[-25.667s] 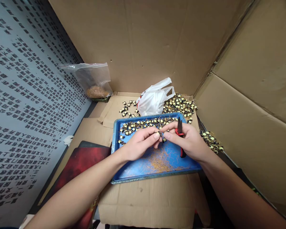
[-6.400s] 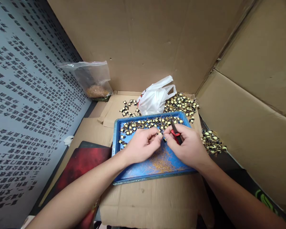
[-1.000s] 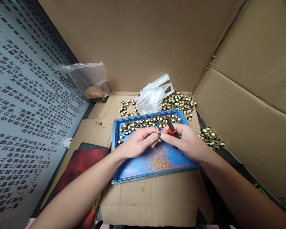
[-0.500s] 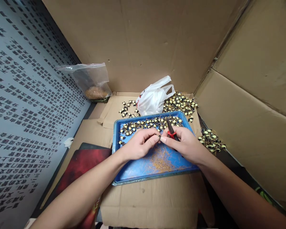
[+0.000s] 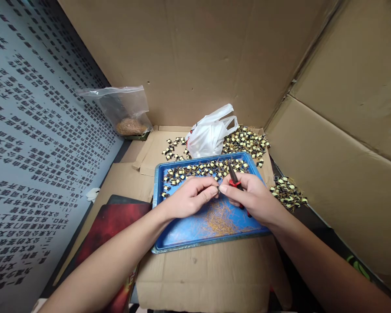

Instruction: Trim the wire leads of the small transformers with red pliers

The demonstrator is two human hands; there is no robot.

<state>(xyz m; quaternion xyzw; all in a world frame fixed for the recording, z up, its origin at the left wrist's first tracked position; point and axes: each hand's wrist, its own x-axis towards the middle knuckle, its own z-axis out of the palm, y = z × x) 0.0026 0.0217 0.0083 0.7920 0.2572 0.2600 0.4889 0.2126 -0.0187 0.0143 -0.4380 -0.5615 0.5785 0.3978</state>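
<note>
Over the blue tray [image 5: 182, 246], my left hand [image 5: 193, 198] pinches a small coil [image 5: 218, 190] between thumb and fingertips. The thumb and fingertip of my right hand [image 5: 250, 193] meet the same coil from the other side. Tucked in the right palm are red-handled pliers [image 5: 233, 177], their dark jaws pointing up and away; whether the jaws are apart cannot be made out. Several yellow-and-black coils [image 5: 182, 171] with copper wire leads lie along the tray's far side. Below the hands, a heap of copper wire clippings [image 5: 221, 219] is spread on the tray floor.
Behind the tray stands a white plastic bag [image 5: 206, 137], beside a pile of coils [image 5: 247, 141]. Another coil pile [image 5: 288, 193] lies right. A clear zip bag [image 5: 130, 108] holds copper-coloured strands. Cardboard walls [image 5: 215, 56] enclose the back and right; a red-black mat [image 5: 117, 221] lies left.
The right fingers and the pliers have shifted very slightly, with more of the red handle showing under the hand. The left hand stays at the coil.
</note>
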